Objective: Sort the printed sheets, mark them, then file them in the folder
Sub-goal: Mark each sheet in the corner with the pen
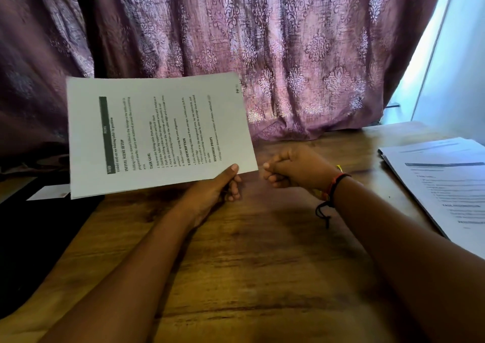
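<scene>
Purple patterned curtain [262,53] fills the bkgd, w/ a pale bright wall or window [462,67] at far right. Below it is a wooden bench [249,264], grain running roughly left to right.

The left hand [223,185] holds a stack of printed sheets [157,132] up off the bench, left of centre. It pinches the stack at the near right corner, thumb on top and fingers curled underneath. The stack is turned sideways, so the text lines run up the page. Top sheet has a dark header bar near its left side, and headings such as "TASK GOAL" and "TASK DESCRIPTION" are legible. Several sheet edges show at the bottom left corner.

The right hand [288,169] sits just right of that corner, close to it but not touching the paper. Its fingers are curled into a loose fist w/ nothing seen in it, though it's motion-blurred. A red, black and yellow thread bracelet [333,187] is on that wrist.

A second pile of sheets [441,182] lies flat on the bench at the right edge, well apart from the held stack, print blurred.

At far left, a dark flat area [39,224] w/ a small white slip [48,193] on it; can't tell what it is.
</scene>
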